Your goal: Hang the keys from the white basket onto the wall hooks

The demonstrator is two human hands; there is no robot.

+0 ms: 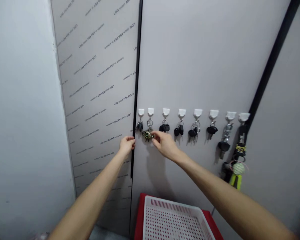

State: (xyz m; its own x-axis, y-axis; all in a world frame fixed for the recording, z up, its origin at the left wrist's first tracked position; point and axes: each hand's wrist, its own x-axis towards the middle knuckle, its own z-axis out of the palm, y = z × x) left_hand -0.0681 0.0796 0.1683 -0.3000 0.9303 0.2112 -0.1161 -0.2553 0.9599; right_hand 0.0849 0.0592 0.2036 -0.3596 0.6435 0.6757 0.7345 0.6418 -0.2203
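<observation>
My right hand [166, 145] reaches in from the right. Its thumb and forefinger pinch the edge of a green-and-gold keychain charm [146, 135], which hangs by a ring [150, 123] from the second white hook [151, 111] from the left. To the left of the charm, my left hand [126, 145] is held with its fingers curled in by the black strip [135, 113], and nothing shows in them. Just above and between the hands, a small bunch of dark keys [140, 126] hangs on the leftmost hook [141, 112].
Further right, several hooks in the row carry black-headed keys [179, 130]. A black lanyard [242, 136] with a pale ball [238, 168] and yellow-green tag hangs at the far end. Below stands a white perforated basket [173, 202] on something red [139, 216]. A printed panel [97, 83] lies left.
</observation>
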